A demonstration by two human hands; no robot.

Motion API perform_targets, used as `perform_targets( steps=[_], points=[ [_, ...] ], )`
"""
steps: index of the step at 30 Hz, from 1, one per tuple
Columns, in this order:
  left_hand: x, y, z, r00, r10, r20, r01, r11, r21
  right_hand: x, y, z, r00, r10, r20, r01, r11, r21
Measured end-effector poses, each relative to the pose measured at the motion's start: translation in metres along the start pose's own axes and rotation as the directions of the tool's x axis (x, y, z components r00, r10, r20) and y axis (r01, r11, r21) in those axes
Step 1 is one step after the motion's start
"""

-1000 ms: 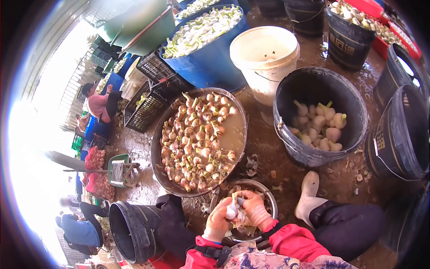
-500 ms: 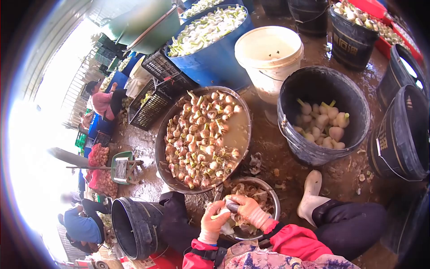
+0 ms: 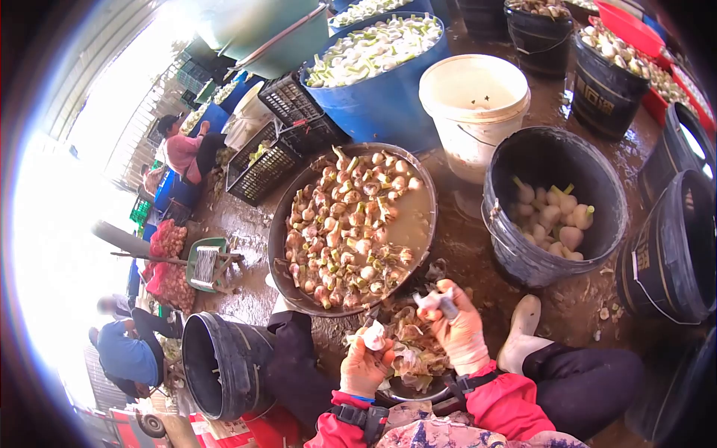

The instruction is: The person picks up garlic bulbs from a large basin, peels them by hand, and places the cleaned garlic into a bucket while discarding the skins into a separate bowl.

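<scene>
A garlic bulb (image 3: 374, 335), white where its skin is off, is held in the closed fingers of my left hand (image 3: 364, 369). My right hand (image 3: 461, 336) is closed around a short grey tool (image 3: 448, 307), with pinkish peel at its fingertips. Both hands are gloved and apart, above a metal bowl (image 3: 388, 387) heaped with loose garlic skins (image 3: 413, 355). Just beyond lies a wide round basin (image 3: 278, 246) of unpeeled garlic bulbs (image 3: 351, 224) in murky water. Peeled bulbs (image 3: 556, 216) rest inside the black bucket (image 3: 515, 254) at the right.
A white bucket (image 3: 472, 112) stands near a blue tub (image 3: 373, 112) of cut garlic. Another black bucket (image 3: 228, 366) is by my left leg. Black buckets (image 3: 657, 254) line the right side. Two people (image 3: 187, 153) sit at the left, near crates and a small stool (image 3: 208, 264).
My hands have moved apart, the right one up and to the right with the tool. The garlic bulb now shows in my left fingers. The whole view has shifted slightly.
</scene>
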State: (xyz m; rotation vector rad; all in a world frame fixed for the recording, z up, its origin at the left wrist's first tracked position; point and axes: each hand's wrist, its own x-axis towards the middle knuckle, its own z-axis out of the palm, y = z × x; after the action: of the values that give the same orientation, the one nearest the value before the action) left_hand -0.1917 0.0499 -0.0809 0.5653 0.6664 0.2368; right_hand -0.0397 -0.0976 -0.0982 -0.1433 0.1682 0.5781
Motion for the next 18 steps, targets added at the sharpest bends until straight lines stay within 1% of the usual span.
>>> perform_targets(
  steps=[1,3,4,5,6,7,9,10,11,12,13,14,15,16,17,18],
  points=[
    [0.000,0.001,-0.003,1.000,0.005,0.000,-0.005,1.000,-0.006,0.003,-0.006,-0.001,0.998,0.012,-0.068,-0.006,0.996,0.089],
    [-0.001,0.003,-0.008,0.998,-0.042,-0.052,0.041,0.999,-0.024,0.003,-0.005,-0.014,0.998,0.013,-0.062,-0.023,0.986,-0.166],
    [0.001,0.003,-0.010,0.998,-0.035,-0.055,0.033,0.999,-0.030,-0.001,0.001,-0.019,0.988,0.057,-0.140,-0.113,0.897,-0.426],
    [0.002,0.003,-0.013,0.997,-0.049,-0.067,0.052,0.998,0.044,-0.004,0.007,-0.017,0.971,0.080,-0.224,-0.209,0.734,-0.646],
    [0.001,0.004,-0.010,0.995,-0.063,-0.081,0.072,0.990,0.118,-0.007,0.012,-0.012,0.967,0.208,-0.145,-0.239,0.562,-0.791],
    [-0.001,0.002,-0.004,0.992,-0.035,-0.118,0.059,0.977,0.204,-0.005,0.036,-0.053,0.992,0.117,0.056,0.018,0.307,-0.952],
    [0.005,-0.007,-0.010,0.990,0.006,-0.140,0.052,0.913,0.404,-0.020,0.051,-0.026,0.996,0.086,-0.029,-0.058,0.349,-0.935],
    [0.006,-0.011,-0.012,0.990,0.003,-0.140,0.054,0.914,0.402,-0.019,0.059,-0.032,0.999,0.021,-0.026,-0.030,0.271,-0.962],
    [0.005,-0.014,-0.013,0.993,0.022,-0.113,0.017,0.941,0.339,-0.016,0.061,-0.043,0.999,0.021,-0.027,-0.032,0.268,-0.963],
    [0.004,-0.014,-0.011,0.995,0.044,-0.087,-0.019,0.962,0.274,-0.012,0.060,-0.058,0.994,-0.018,-0.110,-0.103,0.240,-0.965],
    [0.001,-0.012,-0.008,0.995,0.044,-0.087,-0.019,0.962,0.274,-0.008,0.059,-0.074,0.980,-0.060,-0.189,-0.172,0.215,-0.961],
    [-0.004,-0.003,0.004,0.996,0.058,-0.069,-0.044,0.980,0.193,-0.007,0.056,-0.090,0.959,-0.005,-0.283,-0.258,0.397,-0.881],
    [-0.007,0.006,0.010,0.996,0.074,-0.057,-0.067,0.992,0.109,-0.009,0.049,-0.092,0.924,0.005,-0.381,-0.367,0.281,-0.887],
    [-0.003,0.018,0.002,0.997,0.074,-0.020,-0.075,0.997,-0.037,-0.010,0.049,-0.109,0.925,0.055,-0.375,-0.379,0.153,-0.912],
    [0.004,0.032,-0.017,0.980,0.198,0.023,-0.197,0.979,-0.051,-0.009,0.053,-0.124,0.922,0.103,-0.373,-0.377,0.023,-0.926],
    [0.000,0.057,-0.014,0.941,0.338,0.032,-0.335,0.940,-0.058,-0.012,0.053,-0.119,0.923,0.101,-0.371,-0.375,0.023,-0.927]
  ],
)
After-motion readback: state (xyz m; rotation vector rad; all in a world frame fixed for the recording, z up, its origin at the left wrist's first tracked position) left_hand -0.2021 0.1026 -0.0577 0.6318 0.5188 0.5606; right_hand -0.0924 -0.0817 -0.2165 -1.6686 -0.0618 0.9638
